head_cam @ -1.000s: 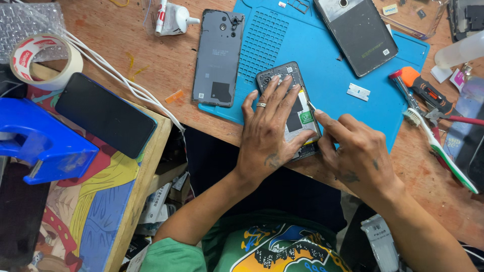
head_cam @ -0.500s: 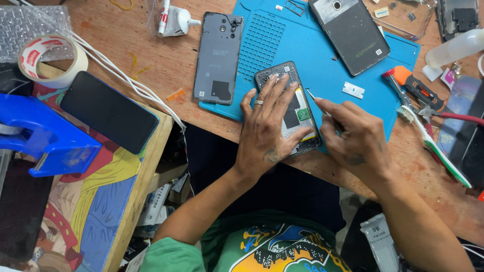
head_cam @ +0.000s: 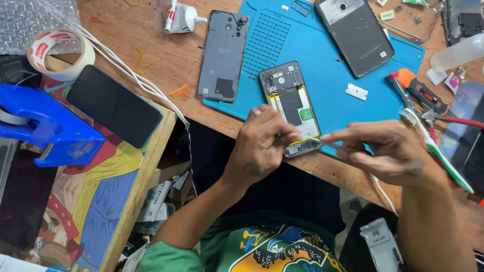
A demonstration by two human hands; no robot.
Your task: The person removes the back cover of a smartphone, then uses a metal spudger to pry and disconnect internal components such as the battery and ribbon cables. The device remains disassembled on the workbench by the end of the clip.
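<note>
An opened phone (head_cam: 289, 95) with its back off lies on the blue work mat (head_cam: 327, 75), showing its battery and boards. My left hand (head_cam: 262, 146) is curled at the phone's near end, fingertips pinching its lower left edge. My right hand (head_cam: 390, 151) comes in from the right, holding a thin metal tool (head_cam: 330, 144). The tool's tip touches the phone's bottom end. The lower corner of the phone is hidden under my left fingers.
A grey back cover (head_cam: 222, 55) lies left of the mat and a dark phone (head_cam: 355, 32) at its far side. A small blade (head_cam: 356, 91), an orange-handled screwdriver (head_cam: 418, 89) and a toothbrush (head_cam: 436, 148) are to the right. At left are a tape roll (head_cam: 58, 50), a black phone (head_cam: 113, 106) and a blue tape dispenser (head_cam: 45, 123).
My left hand drew back from lying flat over the phone to its near end, uncovering the inside. My right hand shifted right, with the tool now at the phone's bottom edge.
</note>
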